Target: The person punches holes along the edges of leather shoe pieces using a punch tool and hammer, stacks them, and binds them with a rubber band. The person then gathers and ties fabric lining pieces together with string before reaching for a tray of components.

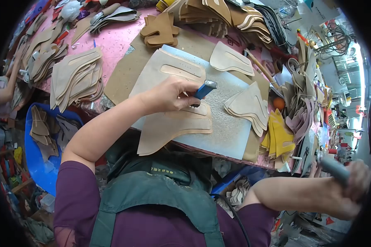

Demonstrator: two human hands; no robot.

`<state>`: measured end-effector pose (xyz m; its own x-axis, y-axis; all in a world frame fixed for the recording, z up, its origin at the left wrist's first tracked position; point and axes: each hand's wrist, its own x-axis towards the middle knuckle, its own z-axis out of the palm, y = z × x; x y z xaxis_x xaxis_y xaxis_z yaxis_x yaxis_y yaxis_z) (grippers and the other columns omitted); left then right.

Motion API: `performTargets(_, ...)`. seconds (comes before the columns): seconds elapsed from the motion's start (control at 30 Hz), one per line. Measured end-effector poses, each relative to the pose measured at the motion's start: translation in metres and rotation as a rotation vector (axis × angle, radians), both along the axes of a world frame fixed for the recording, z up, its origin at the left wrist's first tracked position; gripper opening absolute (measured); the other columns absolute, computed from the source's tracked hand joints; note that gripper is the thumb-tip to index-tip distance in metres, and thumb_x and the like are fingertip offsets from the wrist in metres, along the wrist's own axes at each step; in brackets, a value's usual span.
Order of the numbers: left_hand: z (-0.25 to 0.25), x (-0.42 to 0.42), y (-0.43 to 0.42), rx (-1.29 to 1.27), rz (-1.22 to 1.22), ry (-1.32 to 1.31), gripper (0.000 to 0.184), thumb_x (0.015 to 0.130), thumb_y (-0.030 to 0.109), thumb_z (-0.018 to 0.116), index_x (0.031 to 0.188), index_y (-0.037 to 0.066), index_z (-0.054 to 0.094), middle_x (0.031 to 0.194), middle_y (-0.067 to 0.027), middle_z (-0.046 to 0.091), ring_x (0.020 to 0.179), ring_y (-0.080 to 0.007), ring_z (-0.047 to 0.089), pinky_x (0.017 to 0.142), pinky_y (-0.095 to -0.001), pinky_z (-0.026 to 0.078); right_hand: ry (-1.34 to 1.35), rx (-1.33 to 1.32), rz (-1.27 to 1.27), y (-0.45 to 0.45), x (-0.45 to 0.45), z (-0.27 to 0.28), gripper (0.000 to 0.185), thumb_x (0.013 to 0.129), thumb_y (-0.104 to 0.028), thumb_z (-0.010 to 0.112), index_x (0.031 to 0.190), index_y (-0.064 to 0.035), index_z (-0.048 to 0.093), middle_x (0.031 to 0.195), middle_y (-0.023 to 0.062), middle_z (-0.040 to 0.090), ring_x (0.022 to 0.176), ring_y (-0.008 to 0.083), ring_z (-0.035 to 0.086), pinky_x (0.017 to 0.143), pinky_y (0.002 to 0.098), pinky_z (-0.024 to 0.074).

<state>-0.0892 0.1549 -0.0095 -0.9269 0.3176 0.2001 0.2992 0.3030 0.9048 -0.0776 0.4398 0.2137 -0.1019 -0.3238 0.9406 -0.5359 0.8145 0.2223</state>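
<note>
My left hand is closed around a blue punch tool, held tilted over a beige leather piece near the table's front edge. The tool's lower tip is hidden by my fingers. Another beige piece with a long slot outline and small holes lies just beyond. Both lie partly on a pale blue board covered in small marks. Out at the far right, raised away from the board, my right hand is blurred and wrapped round the grey handle of a tool.
More beige pieces lie at the board's right side, beside yellow pieces. Stacked pieces sit on the pink table at left. A blue bin stands below. Another person's arm shows at far left.
</note>
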Motion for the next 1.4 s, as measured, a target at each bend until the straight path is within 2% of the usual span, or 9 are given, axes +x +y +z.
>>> performTargets(0.03,-0.001,0.002,-0.001,0.005,0.0,0.002,0.018,0.081,0.002,0.069,0.099,0.004,0.069,0.082,-0.0029,0.068,0.067,-0.0126,0.057,0.062,-0.0238,0.046,0.017,-0.049,-0.095,-0.002,0.004,0.004,0.031,0.091,-0.005,0.043,0.061,-0.0103,0.042,0.053,0.0025,0.043,0.044,0.0122,0.036,0.045,0.0264,0.0344)
performTargets(0.07,-0.001,0.002,-0.002,-0.005,-0.004,0.035,0.016,0.08,0.001,0.069,0.096,0.003,0.068,0.08,-0.0033,0.067,0.066,-0.0139,0.056,0.062,-0.0249,0.045,-0.376,-0.469,0.604,-0.019,0.008,-0.019,0.03,0.096,-0.012,0.048,0.066,-0.0097,0.046,0.057,0.0017,0.046,0.046,0.0123,0.039,0.046,0.0274,0.0365)
performTargets(0.27,-0.01,0.012,-0.001,-0.049,-0.002,0.086,0.012,0.08,0.002,0.068,0.091,0.003,0.066,0.078,-0.004,0.067,0.065,-0.0159,0.055,0.061,-0.0273,0.045,-1.581,-0.449,0.354,-0.016,0.016,-0.147,0.034,0.099,-0.034,0.053,0.078,-0.0078,0.052,0.059,-0.0007,0.048,0.047,0.0106,0.041,0.043,0.0264,0.0323)
performTargets(0.43,-0.005,0.006,0.001,0.023,0.045,-0.002,0.011,0.085,0.004,0.066,0.096,0.005,0.068,0.081,-0.0038,0.068,0.069,-0.0129,0.057,0.064,-0.0264,0.047,-1.596,0.08,-0.135,-0.02,0.023,-0.199,0.031,0.096,-0.032,0.057,0.087,-0.0019,0.053,0.06,0.0132,0.056,0.048,0.0317,0.05,0.049,0.0406,0.0406)
performTargets(0.5,-0.008,0.004,-0.004,0.665,0.323,-0.162,0.01,0.086,0.005,0.066,0.096,0.005,0.068,0.085,-0.0045,0.068,0.072,-0.0116,0.059,0.066,-0.0246,0.048,-1.421,0.024,-0.026,-0.021,0.027,-0.212,0.031,0.094,-0.031,0.059,0.087,-0.0018,0.052,0.062,0.0194,0.059,0.05,0.0391,0.052,0.05,0.0453,0.0412)
performTargets(0.87,0.01,0.041,0.031,0.201,0.189,-0.235,0.018,0.086,0.004,0.065,0.103,0.001,0.069,0.088,-0.0052,0.067,0.072,-0.0106,0.058,0.07,-0.0215,0.049,-1.484,-0.018,0.032,0.002,0.046,-0.191,0.029,0.092,-0.031,0.062,0.092,-0.003,0.056,0.062,0.0191,0.061,0.051,0.0403,0.055,0.05,0.0449,0.042)
performTargets(1.3,0.004,0.047,0.037,0.074,0.214,0.021,0.016,0.08,0.001,0.066,0.096,0.0,0.067,0.081,-0.0074,0.068,0.062,-0.0156,0.053,0.059,-0.0263,0.044,-1.625,-0.188,0.117,0.027,0.033,-0.166,0.021,0.091,-0.02,0.06,0.087,0.0,0.058,0.06,0.0088,0.054,0.048,0.0254,0.045,0.05,0.0374,0.0397)
performTargets(1.37,-0.002,0.055,0.037,0.035,0.207,0.043,0.015,0.08,0.001,0.067,0.095,0.001,0.067,0.081,-0.0075,0.067,0.061,-0.0163,0.053,0.058,-0.027,0.044,-1.374,-1.019,0.795,0.048,0.031,-0.104,0.019,0.089,-0.01,0.045,0.073,-0.0073,0.056,0.053,0.001,0.04,0.046,0.0133,0.03,0.049,0.0282,0.0313)
performTargets(1.4,-0.004,0.056,0.038,0.054,0.202,0.05,0.015,0.08,0.001,0.067,0.095,0.001,0.066,0.08,-0.0076,0.067,0.06,-0.0174,0.052,0.057,-0.0279,0.043,-0.729,-0.475,0.502,0.032,0.031,-0.047,0.024,0.085,-0.006,0.042,0.063,-0.0117,0.048,0.05,-0.0005,0.039,0.045,0.0095,0.03,0.047,0.0261,0.0287)
